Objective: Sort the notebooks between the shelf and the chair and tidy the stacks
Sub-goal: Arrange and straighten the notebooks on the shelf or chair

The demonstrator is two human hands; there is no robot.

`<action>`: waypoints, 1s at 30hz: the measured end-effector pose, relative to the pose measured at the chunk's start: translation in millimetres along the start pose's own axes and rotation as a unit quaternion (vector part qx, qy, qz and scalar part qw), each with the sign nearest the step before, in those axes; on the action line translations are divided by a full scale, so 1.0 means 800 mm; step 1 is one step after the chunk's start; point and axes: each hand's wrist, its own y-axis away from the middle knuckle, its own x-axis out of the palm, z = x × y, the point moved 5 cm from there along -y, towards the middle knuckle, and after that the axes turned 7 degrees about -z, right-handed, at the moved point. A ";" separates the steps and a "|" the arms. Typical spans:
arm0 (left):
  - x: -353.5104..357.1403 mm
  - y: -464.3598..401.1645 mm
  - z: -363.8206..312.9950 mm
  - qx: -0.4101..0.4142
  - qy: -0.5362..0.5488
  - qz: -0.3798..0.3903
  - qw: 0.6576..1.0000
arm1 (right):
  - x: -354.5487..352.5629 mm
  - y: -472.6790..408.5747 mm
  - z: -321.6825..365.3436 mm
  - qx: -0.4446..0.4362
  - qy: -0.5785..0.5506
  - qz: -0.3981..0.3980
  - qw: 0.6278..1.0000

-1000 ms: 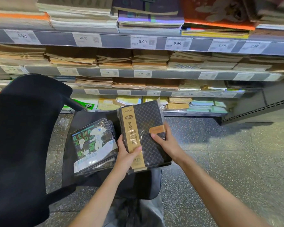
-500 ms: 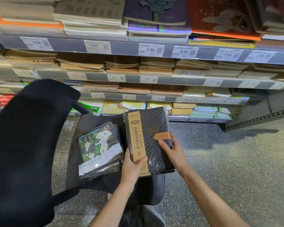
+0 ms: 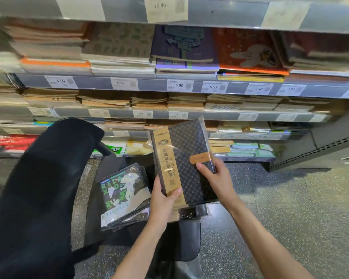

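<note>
I hold a black diamond-patterned notebook (image 3: pixel 187 158) in clear wrap, with a tan band and a brown clasp, tilted upright above the black chair's seat (image 3: pixel 113 236). My left hand (image 3: pixel 163 200) grips its lower left edge on the tan band. My right hand (image 3: pixel 216 178) holds its right edge beside the clasp. More wrapped dark notebooks (image 3: pixel 191 213) lie under it on the seat. A stack of green-and-white cartoon notebooks (image 3: pixel 123 195) rests on the seat to the left. The shelf (image 3: pixel 149 85) behind carries many notebook stacks.
The chair's tall black backrest (image 3: pixel 38 194) fills the lower left. Price tags line the shelf rails. Purple (image 3: pixel 183 49) and orange (image 3: pixel 248 51) notebooks lie on the upper shelf, kraft-brown stacks below. Speckled floor (image 3: pixel 290 208) spreads to the right.
Both hands have lifted the black notebook up off the seat and toward the shelf. The view has tilted upward, showing more of the upper shelves.
</note>
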 end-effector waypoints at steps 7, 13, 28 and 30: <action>-0.009 0.019 -0.131 0.083 -0.004 0.021 0.996 | -0.035 -0.011 0.123 -0.059 -0.049 -0.017 0.997; -0.022 0.054 -0.240 0.179 -0.004 0.040 0.983 | -0.064 0.001 0.238 -0.107 -0.078 -0.032 0.991; -0.084 0.181 -0.490 0.355 -0.027 0.053 0.933 | -0.131 0.072 0.493 -0.205 -0.145 -0.043 0.967; -0.089 0.194 -0.524 0.377 -0.023 0.055 0.924 | -0.143 0.080 0.530 -0.229 -0.152 -0.055 0.960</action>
